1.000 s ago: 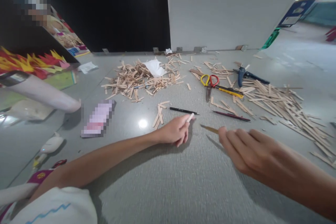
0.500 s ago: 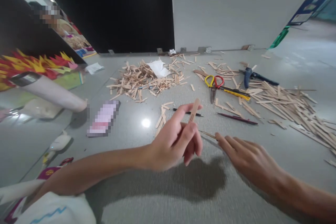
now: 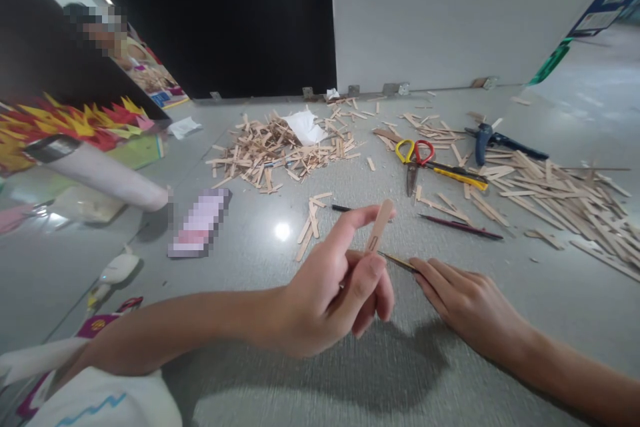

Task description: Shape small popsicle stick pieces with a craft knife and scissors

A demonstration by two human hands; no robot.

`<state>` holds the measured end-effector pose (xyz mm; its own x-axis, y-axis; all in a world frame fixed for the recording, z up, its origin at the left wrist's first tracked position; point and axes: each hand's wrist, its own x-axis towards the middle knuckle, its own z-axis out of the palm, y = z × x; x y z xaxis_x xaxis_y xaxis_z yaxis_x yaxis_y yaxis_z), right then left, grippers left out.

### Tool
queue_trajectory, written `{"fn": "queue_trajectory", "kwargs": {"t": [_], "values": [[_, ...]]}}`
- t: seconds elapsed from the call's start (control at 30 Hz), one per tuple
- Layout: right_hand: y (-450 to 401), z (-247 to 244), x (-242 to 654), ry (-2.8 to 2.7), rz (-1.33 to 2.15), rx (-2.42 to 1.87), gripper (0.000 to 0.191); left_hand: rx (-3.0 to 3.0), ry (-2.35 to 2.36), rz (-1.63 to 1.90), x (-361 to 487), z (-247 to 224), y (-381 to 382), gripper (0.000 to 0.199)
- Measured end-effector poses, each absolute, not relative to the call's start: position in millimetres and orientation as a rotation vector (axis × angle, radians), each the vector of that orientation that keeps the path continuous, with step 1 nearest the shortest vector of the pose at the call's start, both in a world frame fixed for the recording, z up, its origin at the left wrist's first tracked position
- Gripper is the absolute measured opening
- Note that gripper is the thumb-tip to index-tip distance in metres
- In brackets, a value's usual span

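Observation:
Between thumb and fingers my left hand (image 3: 345,280) pinches a short wooden stick (image 3: 381,223), tilted upward, with a small dark rectangle drawn on it. My right hand (image 3: 460,287) rests low over the table at the right, its fingers closed on a thin pointed tool (image 3: 399,261) whose tip reaches the left hand's fingers. Behind the left hand lies a black pen (image 3: 341,208), partly hidden. A few cut stick pieces (image 3: 311,219) lie left of it.
Beyond are a heap of stick pieces (image 3: 270,153), white tissue (image 3: 306,128), scissors (image 3: 412,170), a yellow cutter (image 3: 463,177), a dark red pen (image 3: 463,227), a blue glue gun (image 3: 485,140) and long sticks (image 3: 575,207). A phone (image 3: 200,223) and tube (image 3: 105,172) lie left.
My left hand, with the stick, has come slightly lower and to the right in view. The right hand still holds the thin tool. The whole view has shifted a little.

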<state>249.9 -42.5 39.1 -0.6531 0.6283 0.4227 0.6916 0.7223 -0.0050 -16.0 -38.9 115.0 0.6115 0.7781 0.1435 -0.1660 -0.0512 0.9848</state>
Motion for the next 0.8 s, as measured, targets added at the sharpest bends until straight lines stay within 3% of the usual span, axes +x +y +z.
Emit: {"fn": "queue_trajectory", "kwargs": {"t": [0.5,0.63,0.8], "values": [[-43,39,249,-2.523,-0.203,-1.027,0.036,1.974,0.784,1.022,-22,126,-35,0.042],[-43,38,249,-2.512,-0.194,-1.025,0.033,1.842,0.85,0.942,-20,130,-44,0.027],[-43,39,249,-2.514,-0.219,-1.024,0.036,1.546,0.809,0.901,-18,132,-52,0.023]]}}
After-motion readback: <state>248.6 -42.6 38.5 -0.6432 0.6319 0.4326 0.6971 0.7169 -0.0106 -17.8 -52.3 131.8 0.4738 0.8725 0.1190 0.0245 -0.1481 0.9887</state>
